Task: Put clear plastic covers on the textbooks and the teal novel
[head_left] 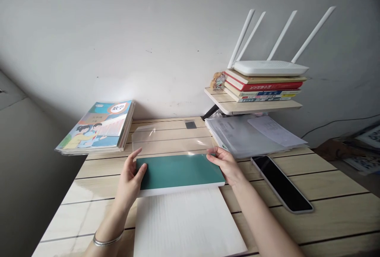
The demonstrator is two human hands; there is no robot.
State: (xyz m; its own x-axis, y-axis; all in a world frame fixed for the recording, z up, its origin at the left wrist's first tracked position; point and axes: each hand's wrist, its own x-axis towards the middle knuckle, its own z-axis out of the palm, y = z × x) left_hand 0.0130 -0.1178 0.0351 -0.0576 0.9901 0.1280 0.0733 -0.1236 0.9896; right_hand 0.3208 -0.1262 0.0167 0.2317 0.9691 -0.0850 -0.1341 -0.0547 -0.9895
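A green book cover (181,172) with a white strip along its near edge is held up between my hands. My left hand (130,172) grips its left edge, thumb on the green face and index finger raised. At the upper right corner, my right hand (224,164) pinches the cover, with the thumb on top and the fingers behind. A clear plastic sheet (173,138) stretches beyond the cover's far edge, near the fingertips of both hands. Below lies a white sheet or page block (184,221), flat on the table.
Textbooks (97,126) are stacked at the left. A phone (282,184) lies right of my right arm. Papers in clear sleeves (255,134) sit under a small raised shelf (237,104), which carries books (267,87) and a router (270,68). A dark square (190,125) lies near the wall.
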